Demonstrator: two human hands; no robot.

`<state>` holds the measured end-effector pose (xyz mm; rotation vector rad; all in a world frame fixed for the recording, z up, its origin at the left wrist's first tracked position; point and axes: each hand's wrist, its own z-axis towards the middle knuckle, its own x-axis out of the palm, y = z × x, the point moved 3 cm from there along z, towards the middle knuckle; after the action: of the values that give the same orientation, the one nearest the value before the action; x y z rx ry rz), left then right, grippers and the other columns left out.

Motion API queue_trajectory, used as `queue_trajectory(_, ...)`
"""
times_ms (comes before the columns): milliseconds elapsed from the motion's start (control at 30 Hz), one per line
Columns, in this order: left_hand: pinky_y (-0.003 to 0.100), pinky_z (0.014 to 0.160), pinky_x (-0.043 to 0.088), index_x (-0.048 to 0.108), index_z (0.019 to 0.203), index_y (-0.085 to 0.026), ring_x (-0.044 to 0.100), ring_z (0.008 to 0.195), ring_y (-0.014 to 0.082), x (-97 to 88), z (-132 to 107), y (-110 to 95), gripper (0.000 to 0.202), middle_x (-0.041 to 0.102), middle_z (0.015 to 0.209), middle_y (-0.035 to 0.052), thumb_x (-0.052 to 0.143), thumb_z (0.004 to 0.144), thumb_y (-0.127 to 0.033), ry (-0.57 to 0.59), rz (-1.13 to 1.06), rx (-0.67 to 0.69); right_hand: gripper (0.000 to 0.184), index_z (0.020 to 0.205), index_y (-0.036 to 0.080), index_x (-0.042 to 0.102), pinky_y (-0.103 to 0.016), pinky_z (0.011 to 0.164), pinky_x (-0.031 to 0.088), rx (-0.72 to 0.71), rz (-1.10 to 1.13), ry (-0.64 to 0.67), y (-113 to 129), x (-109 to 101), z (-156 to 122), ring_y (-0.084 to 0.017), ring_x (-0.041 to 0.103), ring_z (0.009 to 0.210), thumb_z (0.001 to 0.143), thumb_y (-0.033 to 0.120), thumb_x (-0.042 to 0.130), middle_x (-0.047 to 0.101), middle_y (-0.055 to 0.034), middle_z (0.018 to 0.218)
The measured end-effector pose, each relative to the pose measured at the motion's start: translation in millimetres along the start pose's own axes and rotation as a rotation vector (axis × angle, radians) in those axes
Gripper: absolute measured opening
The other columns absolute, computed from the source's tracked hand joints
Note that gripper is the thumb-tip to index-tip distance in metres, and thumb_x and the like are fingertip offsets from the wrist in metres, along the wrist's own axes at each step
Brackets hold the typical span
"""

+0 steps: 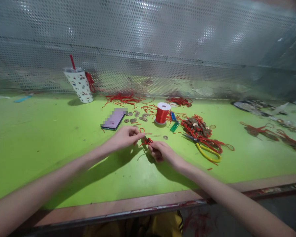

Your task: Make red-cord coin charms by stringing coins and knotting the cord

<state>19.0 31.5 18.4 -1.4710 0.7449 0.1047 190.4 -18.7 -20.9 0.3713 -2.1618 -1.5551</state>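
Between my hands, just above the green table, is a knotted red cord [147, 141] with a small loop standing up at its left end. My left hand [127, 135] pinches the cord near that loop with thumb and forefinger. Close by on the right, my right hand [162, 150] is closed on the knotted part, its fingers curled under. Any coin within the knot is too small to make out. Loose round coins [137, 116] lie behind my hands, and a single coin [165, 137] rests just past my right hand.
A spool of red cord [162, 113], a blue lighter [173, 116] and a green lighter [174, 126] stand behind. Right are yellow-handled scissors [208, 152] beside a pile of corded coins [196, 126]. Left are a phone [114, 119] and a tumbler [79, 85]. Perforated metal [148, 42] backs the table.
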Motion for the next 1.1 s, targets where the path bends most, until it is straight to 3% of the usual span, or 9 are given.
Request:
queue_trajectory(133, 0.023, 0.045, 0.025, 0.059, 0.062, -0.016, 0.039, 0.044, 0.0081, 5.7, 5.3, -1.6, 0.043, 0.055, 0.053, -0.0022, 0.065, 0.084, -0.053, 0.106, -0.117, -0.039, 0.022, 0.070, 0.022, 0.042, -0.028, 0.049, 0.012, 0.003, -0.032, -0.021, -0.3, 1.2, -0.6, -0.010, 0.017, 0.052, 0.088, 0.033, 0.051, 0.026, 0.0078, 0.059)
queue_trajectory(233, 0.023, 0.051, 0.035, 0.065, 0.071, -0.016, 0.050, 0.052, 0.0109, 11.3, -0.6, -9.0, 0.029, 0.064, 0.063, 0.0004, 0.065, 0.086, -0.040, 0.070, -0.076, 0.033, 0.021, 0.072, 0.021, 0.045, -0.027, 0.049, 0.014, 0.010, -0.037, -0.039, -1.0, 1.5, 0.1, -0.010, 0.018, 0.051, 0.090, 0.033, 0.049, 0.026, 0.0080, 0.058)
queue_trajectory(367, 0.026, 0.061, 0.042, 0.069, 0.084, -0.016, 0.060, 0.067, 0.0155, 21.0, -24.3, -22.3, 0.014, 0.071, 0.078, 0.0025, 0.062, 0.091, -0.026, -0.183, 0.340, 0.331, 0.022, 0.072, 0.021, 0.047, -0.027, 0.049, 0.016, -0.005, -0.039, -0.071, -2.0, 0.5, 2.2, -0.010, 0.019, 0.051, 0.092, 0.032, 0.049, 0.029, 0.0076, 0.057)
queue_trajectory(533, 0.031, 0.069, 0.046, 0.068, 0.088, -0.014, 0.060, 0.075, 0.0197, 40.5, -51.9, -28.6, 0.015, 0.069, 0.080, 0.0055, 0.056, 0.097, -0.015, -0.436, 0.928, 0.898, 0.027, 0.066, 0.022, 0.040, -0.026, 0.049, 0.018, 0.002, 0.011, -0.080, -1.3, -0.5, 3.1, -0.010, 0.019, 0.051, 0.088, 0.031, 0.053, 0.027, 0.0079, 0.055)
queue_trajectory(767, 0.037, 0.072, 0.047, 0.069, 0.094, -0.010, 0.061, 0.081, 0.0234, 50.0, -61.4, -23.8, 0.015, 0.071, 0.090, 0.0102, 0.055, 0.092, -0.006, -0.535, 1.192, 1.080, 0.029, 0.065, 0.022, 0.040, -0.026, 0.050, 0.025, 0.007, 0.062, -0.094, 0.5, -2.7, 2.3, -0.009, 0.021, 0.049, 0.089, 0.031, 0.053, 0.026, 0.0084, 0.056)
queue_trajectory(867, 0.037, 0.071, 0.048, 0.068, 0.097, -0.011, 0.062, 0.082, 0.0241, 51.1, -66.3, -24.9, 0.013, 0.072, 0.092, 0.0107, 0.057, 0.091, -0.009, -0.501, 1.137, 1.153, 0.027, 0.068, 0.021, 0.045, -0.026, 0.051, 0.027, 0.000, 0.050, -0.112, -2.0, -4.2, 3.0, -0.009, 0.026, 0.049, 0.090, 0.034, 0.054, 0.030, 0.0079, 0.056)
queue_trajectory(967, 0.035, 0.072, 0.051, 0.066, 0.100, -0.013, 0.065, 0.082, 0.0228, 43.3, -65.7, -29.3, 0.011, 0.072, 0.094, 0.0105, 0.058, 0.094, -0.017, -0.459, 0.912, 1.067, 0.026, 0.072, 0.021, 0.049, -0.025, 0.051, 0.028, -0.020, 0.035, -0.124, -3.1, -4.2, 3.5, -0.010, 0.032, 0.049, 0.091, 0.038, 0.056, 0.036, 0.0069, 0.057)
queue_trajectory(1100, 0.030, 0.061, 0.050, 0.063, 0.111, -0.015, 0.068, 0.070, 0.0198, 28.1, -45.3, -24.9, 0.022, 0.074, 0.091, 0.0081, 0.051, 0.099, -0.029, -0.296, 0.566, 0.502, 0.029, 0.074, 0.021, 0.050, -0.025, 0.048, 0.023, -0.050, 0.011, -0.106, -2.2, -0.9, 3.8, -0.009, 0.027, 0.048, 0.093, 0.041, 0.056, 0.033, 0.0078, 0.056)
